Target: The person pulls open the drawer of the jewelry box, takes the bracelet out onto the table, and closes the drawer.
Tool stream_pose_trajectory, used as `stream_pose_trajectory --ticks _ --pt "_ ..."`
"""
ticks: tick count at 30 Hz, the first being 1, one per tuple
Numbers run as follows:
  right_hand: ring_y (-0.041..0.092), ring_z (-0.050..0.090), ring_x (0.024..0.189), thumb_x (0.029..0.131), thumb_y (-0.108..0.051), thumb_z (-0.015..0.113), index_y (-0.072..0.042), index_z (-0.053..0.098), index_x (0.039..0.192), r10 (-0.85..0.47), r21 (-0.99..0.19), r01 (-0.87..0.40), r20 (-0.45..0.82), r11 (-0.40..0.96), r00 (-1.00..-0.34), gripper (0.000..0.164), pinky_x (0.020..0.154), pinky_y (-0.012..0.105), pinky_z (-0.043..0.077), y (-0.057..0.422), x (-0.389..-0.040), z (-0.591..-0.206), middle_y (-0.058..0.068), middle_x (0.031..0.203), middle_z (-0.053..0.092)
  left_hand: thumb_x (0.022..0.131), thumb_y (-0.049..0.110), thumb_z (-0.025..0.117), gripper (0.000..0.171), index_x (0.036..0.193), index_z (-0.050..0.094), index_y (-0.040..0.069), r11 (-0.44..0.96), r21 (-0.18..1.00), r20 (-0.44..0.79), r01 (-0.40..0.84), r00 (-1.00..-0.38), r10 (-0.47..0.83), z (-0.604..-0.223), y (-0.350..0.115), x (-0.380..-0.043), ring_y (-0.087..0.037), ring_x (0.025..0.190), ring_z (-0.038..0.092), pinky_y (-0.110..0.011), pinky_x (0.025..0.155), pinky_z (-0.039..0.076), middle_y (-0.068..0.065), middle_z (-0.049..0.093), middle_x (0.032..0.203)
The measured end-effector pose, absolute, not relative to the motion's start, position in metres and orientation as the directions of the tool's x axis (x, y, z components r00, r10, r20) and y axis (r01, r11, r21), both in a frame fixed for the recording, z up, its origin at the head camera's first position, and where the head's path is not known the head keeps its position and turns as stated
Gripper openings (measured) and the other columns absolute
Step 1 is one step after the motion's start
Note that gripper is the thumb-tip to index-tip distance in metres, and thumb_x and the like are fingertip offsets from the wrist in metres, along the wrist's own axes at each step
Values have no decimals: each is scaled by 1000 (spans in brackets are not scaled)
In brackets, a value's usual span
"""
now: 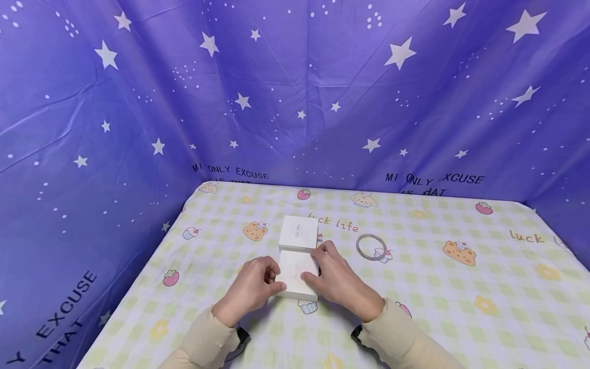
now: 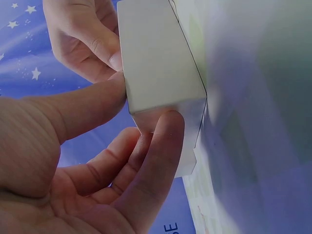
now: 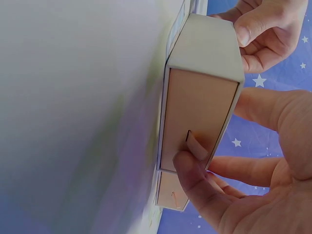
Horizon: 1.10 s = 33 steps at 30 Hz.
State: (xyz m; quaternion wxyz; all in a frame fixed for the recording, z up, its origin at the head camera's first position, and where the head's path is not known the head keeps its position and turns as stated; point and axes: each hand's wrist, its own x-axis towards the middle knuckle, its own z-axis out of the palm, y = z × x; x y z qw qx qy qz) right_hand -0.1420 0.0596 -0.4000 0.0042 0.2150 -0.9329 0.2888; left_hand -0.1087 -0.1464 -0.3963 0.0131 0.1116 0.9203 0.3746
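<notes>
In the head view, a white drawer-style box [image 1: 295, 288] lies flat on the table between both hands. My left hand [image 1: 253, 283] holds its left side, thumb at the top edge and index finger against the side face. My right hand [image 1: 342, 281] is at the opposite side, thumb over the top edge. In the right wrist view, the box's pinkish-tan drawer front [image 3: 202, 105] sits flush inside the white sleeve. The right index fingertip rests just below its small ribbon pull tab [image 3: 196, 147]. A second white box [image 1: 299, 231] with small dark lettering stands directly behind the first.
A greyish translucent bangle [image 1: 359, 250] lies on the table to the right of the boxes. The table wears a green-and-white checked cloth [image 1: 433, 307] printed with cartoons. Behind and left of it hangs a purple star-patterned curtain [image 1: 276, 123].
</notes>
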Motion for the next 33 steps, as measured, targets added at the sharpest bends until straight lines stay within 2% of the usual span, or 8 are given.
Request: stream_pose_trajectory --ticks 18,23,27,30,33 --pt "21 54 90 84 -30 73 0 58 124 -429 -538 -419 115 731 -896 52 82 37 48 54 -145 -398 13 118 46 76 9 80 22 87 61 4 712 679 53 180 -979 197 -394 -151 -110 -9 65 50 -23 59 44 0 56 76" --pt "16 52 86 85 -29 72 -2 60 121 -416 -581 -392 98 714 -904 46 79 34 46 58 -146 -394 11 116 48 76 9 79 22 87 60 5 713 677 54 181 -979 198 -394 -151 -110 -9 65 49 -23 58 43 1 55 75" --pt "14 50 76 89 -26 67 -3 62 116 -378 -613 -343 78 711 -923 36 71 32 44 64 -150 -389 9 105 53 76 9 80 22 87 60 5 713 676 55 184 -978 200 -394 -150 -109 -9 65 49 -23 58 43 1 55 75" --pt "14 51 76 91 -21 63 -2 64 112 -357 -616 -319 66 720 -932 28 70 32 45 69 -153 -386 6 95 57 76 9 79 22 87 60 5 713 678 53 179 -979 196 -393 -150 -110 -9 65 49 -23 59 43 1 55 75" --pt "14 52 69 91 -14 59 -4 66 100 -352 -614 -295 31 732 -936 15 64 31 44 72 -153 -386 1 81 58 76 8 79 22 87 60 5 711 679 54 181 -979 197 -394 -151 -109 -9 65 49 -23 59 42 1 54 75"
